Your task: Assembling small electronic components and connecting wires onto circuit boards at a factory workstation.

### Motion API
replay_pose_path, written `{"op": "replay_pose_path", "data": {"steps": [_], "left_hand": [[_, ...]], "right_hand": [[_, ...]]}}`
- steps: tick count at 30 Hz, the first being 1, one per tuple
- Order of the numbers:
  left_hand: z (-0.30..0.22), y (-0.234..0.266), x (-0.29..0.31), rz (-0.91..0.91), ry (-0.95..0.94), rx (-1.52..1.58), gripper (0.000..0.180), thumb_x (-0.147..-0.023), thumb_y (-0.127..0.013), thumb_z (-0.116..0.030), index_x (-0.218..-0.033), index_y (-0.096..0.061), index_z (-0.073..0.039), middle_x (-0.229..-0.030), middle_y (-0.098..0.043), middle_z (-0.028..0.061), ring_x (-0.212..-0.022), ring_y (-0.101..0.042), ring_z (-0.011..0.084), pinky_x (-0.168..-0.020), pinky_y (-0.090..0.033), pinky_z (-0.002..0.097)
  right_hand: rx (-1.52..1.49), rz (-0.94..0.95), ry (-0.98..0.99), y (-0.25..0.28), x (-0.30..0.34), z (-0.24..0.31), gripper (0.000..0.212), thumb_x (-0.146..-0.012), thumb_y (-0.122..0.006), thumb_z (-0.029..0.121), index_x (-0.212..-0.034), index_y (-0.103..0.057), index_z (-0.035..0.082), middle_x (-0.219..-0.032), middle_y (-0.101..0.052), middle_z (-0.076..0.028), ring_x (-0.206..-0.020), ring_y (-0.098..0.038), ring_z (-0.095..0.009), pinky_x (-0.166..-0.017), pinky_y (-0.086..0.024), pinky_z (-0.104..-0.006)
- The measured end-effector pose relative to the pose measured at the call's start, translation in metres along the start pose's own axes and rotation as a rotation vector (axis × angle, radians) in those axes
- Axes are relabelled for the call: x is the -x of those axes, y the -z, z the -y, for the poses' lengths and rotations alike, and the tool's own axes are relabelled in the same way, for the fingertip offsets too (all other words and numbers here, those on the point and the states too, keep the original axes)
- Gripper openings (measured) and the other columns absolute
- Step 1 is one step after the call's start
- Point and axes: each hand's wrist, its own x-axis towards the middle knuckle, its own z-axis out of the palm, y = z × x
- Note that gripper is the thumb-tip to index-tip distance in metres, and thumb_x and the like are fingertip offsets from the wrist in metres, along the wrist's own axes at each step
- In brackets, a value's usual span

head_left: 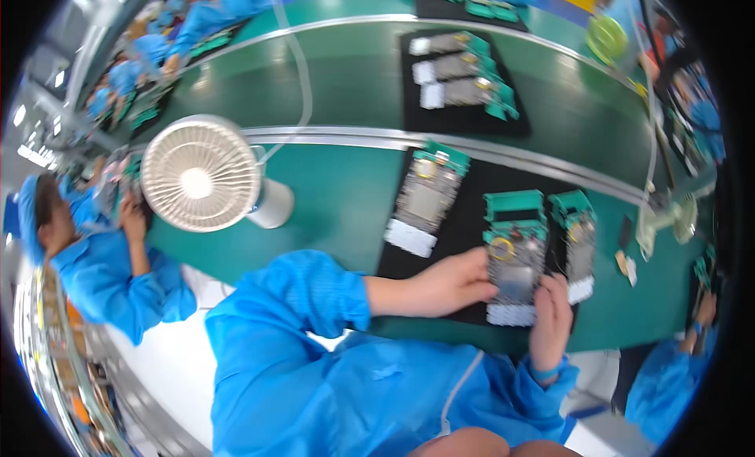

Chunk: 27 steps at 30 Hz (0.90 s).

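Note:
A grey circuit board (pixel 517 278) with a raised green frame at its far end and a white strip at its near end lies over the black mat (pixel 476 189). My left hand (pixel 450 285) pinches its left edge between thumb and fingers. At its lower right edge, my right hand (pixel 552 322) grips with bent fingers. Close by on the right is a second board (pixel 580 248), also green at the top and white at the bottom. Another board (pixel 425 197) lies tilted on the mat's left part. Motion blur hides the fine parts.
A white desk fan (pixel 200 174) stands on the green table (pixel 330 197) to the left. Beyond a metal rail (pixel 346 138), several boards rest on a farther black mat (pixel 464 120). A co-worker (pixel 106 256) in blue sits at left; another person's sleeve (pixel 668 378) shows at right.

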Motion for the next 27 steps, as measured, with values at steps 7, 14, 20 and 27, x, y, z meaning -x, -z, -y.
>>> {"op": "replay_pose_path", "data": {"steps": [7, 14, 20, 27], "left_hand": [[-0.025, 0.0, 0.001, -0.017, 0.08, -0.347, 0.024, -0.096, -0.054, -0.009, -0.113, -0.043, 0.002, -0.099, -0.069, 0.0134, -0.09, -0.069, 0.0201, -0.079, -0.055, 0.032], [-0.035, 0.004, 0.006, 0.137, 0.003, -0.538, 0.029, -0.094, -0.058, -0.015, -0.114, -0.047, 0.004, -0.1, -0.068, 0.0178, -0.092, -0.068, 0.0316, -0.079, -0.054, 0.0374], [-0.09, -0.009, 0.026, 0.217, -0.028, -0.7, 0.019, -0.09, -0.059, -0.018, -0.096, -0.063, 0.0, -0.084, -0.068, 0.0151, -0.081, -0.066, 0.0336, -0.071, -0.052, 0.0399], [-0.052, -0.003, 0.013, -0.12, -0.655, -1.275, 0.022, -0.083, -0.069, -0.021, -0.097, -0.063, -0.006, -0.117, -0.055, 0.0137, -0.121, -0.047, 0.0349, -0.099, -0.037, 0.0478]], "right_hand": [[0.129, 0.072, 0.183, 0.016, 0.005, 0.023, 0.019, -0.093, -0.051, 0.01, -0.105, -0.058, -0.003, -0.104, -0.054, -0.014, -0.094, -0.052, -0.025, -0.086, -0.041, -0.032], [0.234, 0.067, 0.192, 0.021, -0.006, 0.042, 0.011, -0.088, -0.058, 0.002, -0.098, -0.056, -0.002, -0.103, -0.052, -0.014, -0.09, -0.053, -0.025, -0.08, -0.042, -0.0307], [0.499, 0.145, 0.359, 0.028, -0.017, 0.06, 0.012, -0.079, -0.061, -0.003, -0.091, -0.06, 0.0, -0.095, -0.051, -0.015, -0.087, -0.052, -0.031, -0.076, -0.042, -0.0358], [0.579, 0.285, 0.445, 0.007, -0.016, 0.052, 0.014, -0.075, -0.065, 0.001, -0.09, -0.064, 0.003, -0.096, -0.053, -0.015, -0.094, -0.05, -0.035, -0.081, -0.042, -0.0427]]}}
